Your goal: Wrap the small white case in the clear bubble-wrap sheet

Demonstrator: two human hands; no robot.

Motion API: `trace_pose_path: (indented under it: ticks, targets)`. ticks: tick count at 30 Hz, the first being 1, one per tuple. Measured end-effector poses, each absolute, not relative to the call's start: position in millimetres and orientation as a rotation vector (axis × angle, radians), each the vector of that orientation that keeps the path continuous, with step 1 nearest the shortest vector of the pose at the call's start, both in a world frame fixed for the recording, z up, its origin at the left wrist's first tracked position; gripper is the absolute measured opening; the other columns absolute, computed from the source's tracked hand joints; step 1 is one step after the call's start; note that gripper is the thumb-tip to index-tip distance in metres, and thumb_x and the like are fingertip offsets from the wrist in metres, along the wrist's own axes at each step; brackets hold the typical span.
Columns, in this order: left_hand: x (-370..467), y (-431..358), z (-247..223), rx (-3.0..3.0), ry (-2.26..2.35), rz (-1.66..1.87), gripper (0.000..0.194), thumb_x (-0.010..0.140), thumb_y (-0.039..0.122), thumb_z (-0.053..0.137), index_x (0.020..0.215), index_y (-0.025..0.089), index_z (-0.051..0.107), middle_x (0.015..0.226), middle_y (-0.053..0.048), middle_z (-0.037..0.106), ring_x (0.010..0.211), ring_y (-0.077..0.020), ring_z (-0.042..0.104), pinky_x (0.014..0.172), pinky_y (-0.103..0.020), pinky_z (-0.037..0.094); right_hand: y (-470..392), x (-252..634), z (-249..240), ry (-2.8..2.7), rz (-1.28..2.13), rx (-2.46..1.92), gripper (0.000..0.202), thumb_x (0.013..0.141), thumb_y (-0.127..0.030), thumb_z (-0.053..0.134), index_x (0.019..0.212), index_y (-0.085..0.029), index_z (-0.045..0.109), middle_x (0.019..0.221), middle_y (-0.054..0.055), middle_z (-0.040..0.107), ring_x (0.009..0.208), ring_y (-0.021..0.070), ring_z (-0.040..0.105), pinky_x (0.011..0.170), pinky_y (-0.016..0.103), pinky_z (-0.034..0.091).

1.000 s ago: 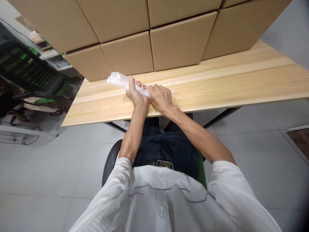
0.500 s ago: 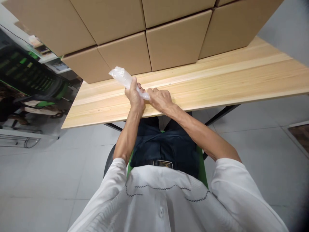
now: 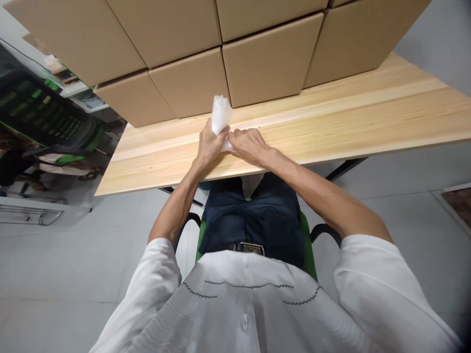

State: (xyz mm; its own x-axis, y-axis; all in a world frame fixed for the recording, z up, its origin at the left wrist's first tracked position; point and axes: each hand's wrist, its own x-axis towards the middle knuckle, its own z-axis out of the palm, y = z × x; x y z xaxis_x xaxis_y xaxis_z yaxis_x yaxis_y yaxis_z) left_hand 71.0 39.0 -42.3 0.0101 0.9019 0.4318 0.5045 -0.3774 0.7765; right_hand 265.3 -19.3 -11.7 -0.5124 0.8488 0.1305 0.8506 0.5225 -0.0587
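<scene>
A whitish translucent plastic wrap (image 3: pixel 221 115), bunched into a roll, stands up from between my hands over the wooden table (image 3: pixel 331 122). My left hand (image 3: pixel 212 143) is closed around its middle, with the wide end rising above the thumb. On the lower end, my right hand (image 3: pixel 250 145) has its fingers curled, and a small bit of the wrap shows between both hands. What lies inside the wrap, if anything, cannot be made out.
Stacked cardboard boxes (image 3: pixel 272 61) line the far side of the table. A dark and green chair (image 3: pixel 44 113) and part of another person stand off to the left, beside a white shelf. The table's front edge lies just under my forearms.
The wrap has turned from leaning left to nearly upright. My left wrist has rotated with it, and both elbows have spread outward.
</scene>
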Motion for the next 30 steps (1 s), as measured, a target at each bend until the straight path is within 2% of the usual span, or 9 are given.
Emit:
trace_pose_path:
  ticks: [3, 7, 10, 14, 18, 21, 24, 27, 30]
  targets:
    - [62.5, 43.3, -46.4, 1.987, 1.447, 1.181, 0.049, 0.111, 0.067, 0.096, 0.127, 0.027, 0.075, 0.121, -0.010, 0.086, 0.127, -0.0388, 0.086, 0.115, -0.058, 0.071, -8.2, 266.1, -16.2, -2.608, -0.054, -1.410, 0.053, 0.128, -0.032, 0.057, 0.160, 0.006, 0.076, 0.147, 0.043, 0.086, 0.138, 0.0545, 0.084, 0.105, 0.052, 0.053]
    - [51.2, 43.2, -46.0, 2.116, 1.381, 0.976, 0.054, 0.116, 0.063, 0.091, 0.147, 0.022, 0.073, 0.136, -0.015, 0.088, 0.134, -0.0387, 0.084, 0.122, -0.058, 0.070, 1.4, 271.8, -24.5, -2.609, -0.054, -1.384, 0.051, 0.130, -0.034, 0.057, 0.154, 0.002, 0.083, 0.147, 0.042, 0.088, 0.139, 0.0539, 0.084, 0.106, 0.052, 0.053]
    - [43.5, 40.6, -42.7, 2.247, 1.297, 0.812, 0.074, 0.111, 0.067, 0.093, 0.162, 0.019, 0.070, 0.155, -0.020, 0.085, 0.142, -0.0443, 0.082, 0.126, -0.064, 0.068, 2.8, 280.7, -30.7, -2.597, -0.050, -1.376, 0.052, 0.131, -0.038, 0.058, 0.155, 0.000, 0.083, 0.149, 0.039, 0.088, 0.142, 0.0523, 0.083, 0.108, 0.052, 0.055]
    - [39.4, 37.6, -36.8, 2.417, 1.214, 0.660, 0.091, 0.101, 0.070, 0.099, 0.171, 0.021, 0.069, 0.171, -0.023, 0.079, 0.156, -0.0515, 0.077, 0.132, -0.068, 0.066, 1.3, 294.6, -33.4, -2.588, 0.005, -1.394, 0.058, 0.133, -0.048, 0.056, 0.162, -0.004, 0.082, 0.161, 0.036, 0.086, 0.142, 0.0498, 0.082, 0.110, 0.052, 0.058]
    - [41.4, 35.8, -29.0, 2.510, 1.306, 0.470, 0.092, 0.098, 0.063, 0.104, 0.173, 0.023, 0.069, 0.170, -0.023, 0.079, 0.156, -0.0514, 0.078, 0.130, -0.066, 0.065, 2.0, 305.1, -37.9, -2.531, 0.061, -1.355, 0.061, 0.131, -0.051, 0.061, 0.173, -0.010, 0.076, 0.169, 0.031, 0.083, 0.146, 0.0476, 0.079, 0.116, 0.052, 0.059]
    - [45.1, 33.2, -22.6, 2.549, 1.388, 0.317, 0.090, 0.101, 0.061, 0.102, 0.174, 0.022, 0.067, 0.170, -0.024, 0.080, 0.157, -0.0522, 0.079, 0.130, -0.063, 0.065, 3.1, 311.6, -46.6, -2.474, 0.088, -1.335, 0.063, 0.128, -0.051, 0.065, 0.175, -0.010, 0.073, 0.170, 0.031, 0.081, 0.152, 0.0482, 0.074, 0.123, 0.055, 0.060]
    - [50.1, 29.0, -17.5, 2.588, 1.455, 0.210, 0.085, 0.108, 0.062, 0.095, 0.175, 0.018, 0.065, 0.170, -0.026, 0.081, 0.158, -0.0529, 0.079, 0.131, -0.063, 0.063, 2.6, 320.7, -53.1, -2.449, 0.138, -1.338, 0.059, 0.126, -0.050, 0.065, 0.166, -0.009, 0.079, 0.167, 0.032, 0.079, 0.155, 0.0497, 0.070, 0.128, 0.060, 0.059]
    - [55.1, 25.4, -14.9, 2.604, 1.509, 0.144, 0.080, 0.112, 0.063, 0.091, 0.173, 0.018, 0.066, 0.170, -0.027, 0.081, 0.159, -0.0527, 0.079, 0.131, -0.061, 0.062, 1.6, 337.4, -52.4, -2.430, 0.259, -1.295, 0.054, 0.122, -0.051, 0.068, 0.154, -0.011, 0.084, 0.161, 0.030, 0.081, 0.151, 0.0498, 0.072, 0.128, 0.062, 0.061]
    - [58.1, 24.7, -15.9, 2.607, 1.539, 0.137, 0.074, 0.113, 0.061, 0.091, 0.171, 0.020, 0.067, 0.168, -0.026, 0.083, 0.157, -0.0520, 0.081, 0.130, -0.061, 0.063, 1.0, 360.3, -45.5, -2.380, 0.378, -1.256, 0.066, 0.118, -0.054, 0.072, 0.169, -0.013, 0.076, 0.172, 0.029, 0.079, 0.156, 0.0510, 0.072, 0.132, 0.067, 0.062]
